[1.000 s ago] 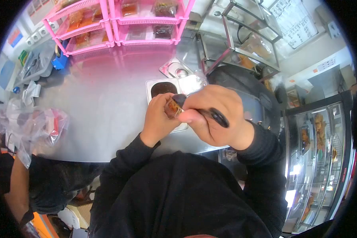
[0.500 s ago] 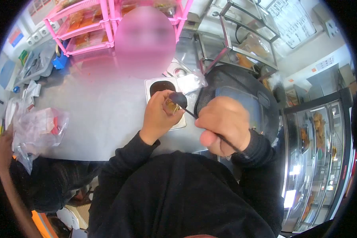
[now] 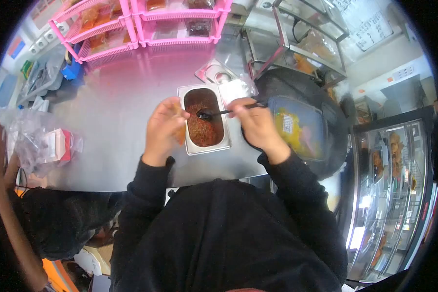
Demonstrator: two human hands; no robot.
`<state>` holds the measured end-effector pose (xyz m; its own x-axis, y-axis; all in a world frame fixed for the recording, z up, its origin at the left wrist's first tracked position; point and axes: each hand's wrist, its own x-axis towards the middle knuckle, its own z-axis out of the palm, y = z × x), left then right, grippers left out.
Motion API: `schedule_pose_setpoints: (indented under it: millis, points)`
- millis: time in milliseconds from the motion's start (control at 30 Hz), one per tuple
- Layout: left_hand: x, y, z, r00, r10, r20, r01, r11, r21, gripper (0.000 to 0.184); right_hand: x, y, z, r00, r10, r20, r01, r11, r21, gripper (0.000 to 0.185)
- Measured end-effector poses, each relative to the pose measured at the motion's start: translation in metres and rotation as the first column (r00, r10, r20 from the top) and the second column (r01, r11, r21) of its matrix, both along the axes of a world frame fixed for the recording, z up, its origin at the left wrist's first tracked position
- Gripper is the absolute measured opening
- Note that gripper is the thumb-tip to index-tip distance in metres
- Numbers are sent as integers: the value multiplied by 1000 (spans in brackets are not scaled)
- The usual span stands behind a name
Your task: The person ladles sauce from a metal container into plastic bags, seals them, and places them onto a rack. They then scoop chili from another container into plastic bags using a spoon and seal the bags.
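A steel food pan (image 3: 181, 112) with dark red-brown, oily sauce (image 3: 202, 131) flecked with bits stands before me. My right hand (image 3: 256, 124) is closed around the thin black handle of a ladle (image 3: 221, 112), and its bowl sits in the sauce. At the pan's left side, my left hand (image 3: 164, 127) pinches what looks like a small clear bag with orange contents (image 3: 181, 134). Motion blur and the fingers hide much of the bag.
Behind the pan lie a steel lid (image 3: 214, 72) and a clear plastic bag (image 3: 236, 91). A lidded tub of yellow food (image 3: 297, 127) rests on a black case at right. Pink racks (image 3: 180, 41) stand at the back. Another person's arm (image 3: 7, 209) shows at left.
The ladle has moved from the mouth of the small bag down into the pan. My left hand has shifted left, off the pan. The racks show more fully.
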<state>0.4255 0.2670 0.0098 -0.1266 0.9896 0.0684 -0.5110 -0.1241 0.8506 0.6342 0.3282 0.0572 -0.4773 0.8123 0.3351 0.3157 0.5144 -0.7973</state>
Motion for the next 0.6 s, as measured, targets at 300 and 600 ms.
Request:
schedule_pose_setpoints:
  millis: [300, 600]
  points:
    - [-28, -2, -5, 897, -159, 412, 164, 986, 25, 50, 2, 2, -41, 926, 354, 134, -349, 935, -59, 23]
    - [-22, 1, -11, 864, -188, 467, 197, 980, 28, 49, 19, 13, -55, 903, -300, -308, 67, 805, -589, 33]
